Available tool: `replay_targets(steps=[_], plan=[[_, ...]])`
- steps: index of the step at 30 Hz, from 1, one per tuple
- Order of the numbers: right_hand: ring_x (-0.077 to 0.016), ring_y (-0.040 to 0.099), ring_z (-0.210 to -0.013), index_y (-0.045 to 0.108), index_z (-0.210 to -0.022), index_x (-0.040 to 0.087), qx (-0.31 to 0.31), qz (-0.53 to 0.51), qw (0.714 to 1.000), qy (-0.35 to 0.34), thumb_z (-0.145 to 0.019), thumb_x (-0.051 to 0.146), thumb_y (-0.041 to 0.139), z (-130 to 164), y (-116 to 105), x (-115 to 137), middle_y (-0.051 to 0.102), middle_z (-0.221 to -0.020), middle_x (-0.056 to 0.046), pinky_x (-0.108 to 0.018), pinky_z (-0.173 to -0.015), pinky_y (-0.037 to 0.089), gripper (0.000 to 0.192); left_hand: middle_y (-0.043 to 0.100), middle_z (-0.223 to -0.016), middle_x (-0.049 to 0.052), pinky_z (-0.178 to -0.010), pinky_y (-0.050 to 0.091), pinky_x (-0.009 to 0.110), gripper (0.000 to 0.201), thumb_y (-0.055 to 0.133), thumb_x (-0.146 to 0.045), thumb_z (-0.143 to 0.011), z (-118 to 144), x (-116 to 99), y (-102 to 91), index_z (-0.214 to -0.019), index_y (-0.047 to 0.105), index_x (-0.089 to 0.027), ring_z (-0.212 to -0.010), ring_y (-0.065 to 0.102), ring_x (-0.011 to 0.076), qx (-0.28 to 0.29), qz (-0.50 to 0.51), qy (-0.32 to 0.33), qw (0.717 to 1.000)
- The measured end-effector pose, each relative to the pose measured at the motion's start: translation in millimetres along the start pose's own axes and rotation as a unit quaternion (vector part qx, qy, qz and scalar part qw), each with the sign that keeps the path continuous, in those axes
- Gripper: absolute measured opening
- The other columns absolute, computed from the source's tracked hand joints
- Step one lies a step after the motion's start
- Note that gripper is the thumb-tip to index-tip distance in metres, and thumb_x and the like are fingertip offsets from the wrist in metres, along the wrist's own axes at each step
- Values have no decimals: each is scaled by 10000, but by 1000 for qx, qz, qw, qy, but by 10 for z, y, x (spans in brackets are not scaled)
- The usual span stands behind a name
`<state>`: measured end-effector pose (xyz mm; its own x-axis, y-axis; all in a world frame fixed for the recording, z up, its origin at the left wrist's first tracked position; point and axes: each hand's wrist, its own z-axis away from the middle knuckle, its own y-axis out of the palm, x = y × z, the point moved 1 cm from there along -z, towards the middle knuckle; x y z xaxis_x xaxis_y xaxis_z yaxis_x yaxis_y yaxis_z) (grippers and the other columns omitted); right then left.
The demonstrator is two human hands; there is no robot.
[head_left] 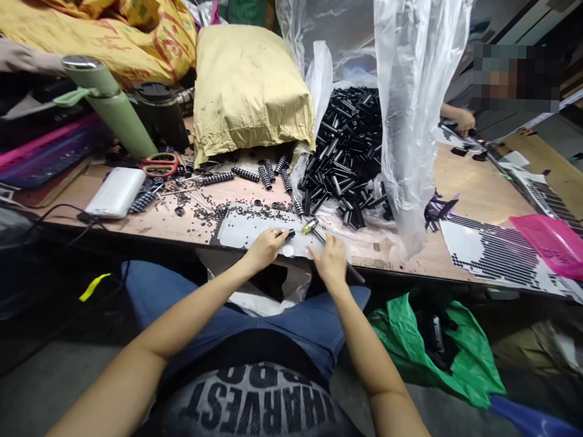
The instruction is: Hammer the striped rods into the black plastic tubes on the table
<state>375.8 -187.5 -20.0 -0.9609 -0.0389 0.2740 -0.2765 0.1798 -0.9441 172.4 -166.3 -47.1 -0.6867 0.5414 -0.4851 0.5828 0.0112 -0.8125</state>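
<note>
My left hand (266,248) is at the table's front edge, fingers closed on a short black tube (289,234). To its right, my right hand (332,259) grips the dark handle of a small hammer (310,226), whose head is silver with a yellow-green part. The handle's end sticks out past my hand toward the edge. Both hands are over a whitish sheet (243,226) strewn with tiny black bits. Just behind the hammer head lies a black-and-white patterned piece (298,208). A large heap of black tubes (344,156) rises behind my right hand.
A yellow sack (252,89) stands behind the sheet. Clear plastic (409,120) hangs by the heap. Left are a white box (115,192), red-handled scissors (160,165) and a green flask (108,107). A pink basket (556,243) and another person's hand (462,120) are right.
</note>
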Motion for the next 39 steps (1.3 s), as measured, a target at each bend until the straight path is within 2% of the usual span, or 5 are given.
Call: replay_targets(steps=[5, 18, 23, 31, 39], plan=[[-270, 602, -879, 576, -975, 151, 50, 62, 994, 80, -978, 388, 359, 106, -275, -263, 651, -920, -145, -348, -736, 420, 321, 646, -1129, 155, -871, 377, 452, 404, 399, -135, -925, 77, 132, -75, -1291, 561, -190, -1013, 577, 263, 3, -104, 34, 994], [-176, 620, -642, 530, -1025, 196, 59, -71, 996, -10, -1017, 402, 148, 351, -466, 547, 654, -755, -50, -253, -603, 383, 434, 407, -1447, 244, -1132, 166, 522, 575, 372, -344, -948, 166, -228, 122, -1410, 382, -2, -1386, 305, 332, 6, -173, 30, 984], [-187, 635, -642, 563, -980, 209, 189, -5, 978, -85, -1003, 389, 272, 396, -288, 815, 690, -807, -63, -255, -570, 369, 343, 373, -1461, 265, -1115, 241, 505, 581, 326, -227, -913, 147, -199, 211, -1433, 324, 32, -1394, 297, 329, 28, -162, 36, 986], [-182, 592, -611, 559, -930, 209, 93, 20, 995, 22, -1009, 407, 264, 160, -427, 210, 656, -727, -39, -258, -565, 279, 365, 634, -989, 149, -780, 486, 367, 343, 432, -159, -906, -2, -190, -17, -1213, 583, -155, -936, 580, 251, 32, -71, -24, 997], [-248, 565, -874, 598, -927, 179, 9, 96, 995, 6, -982, 409, 324, -105, -189, -701, 645, -912, -114, -328, -732, 381, 361, 524, -1250, 229, -926, 348, 521, 377, 391, -235, -937, -679, 1384, -940, -1270, 517, -109, -1171, 423, 372, -78, -152, -234, 957]])
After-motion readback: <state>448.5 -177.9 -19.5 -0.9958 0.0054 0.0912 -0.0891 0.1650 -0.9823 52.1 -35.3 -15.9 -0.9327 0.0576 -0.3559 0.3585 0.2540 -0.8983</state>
